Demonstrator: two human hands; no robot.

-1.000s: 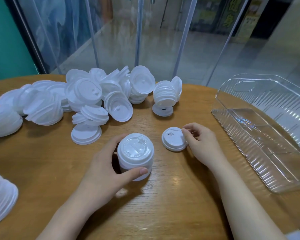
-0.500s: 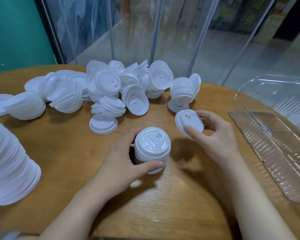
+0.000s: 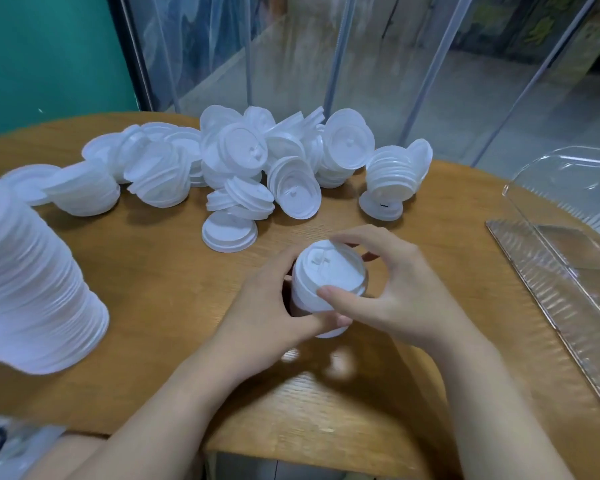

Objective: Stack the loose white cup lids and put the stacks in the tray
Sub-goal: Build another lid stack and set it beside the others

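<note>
Two hands are closing on the short stack of lids [image 3: 326, 292] standing on the wooden table [image 3: 153, 271]; the left hand [image 3: 267, 317] is curling round the stack's near-left side, thumb across its base, while the right hand [image 3: 392, 292] is pinching the top lid [image 3: 329, 268] at its rim, thumb near, fingers arching over the far edge. Beyond the stack the loose lid pile [image 3: 243, 168] is sprawling; right of it, well apart, the clear tray [image 3: 555, 271] is lying by the table edge; left of it a tall lid stack [image 3: 32, 271] is leaning; bare wood is showing between stack and tray.
</note>
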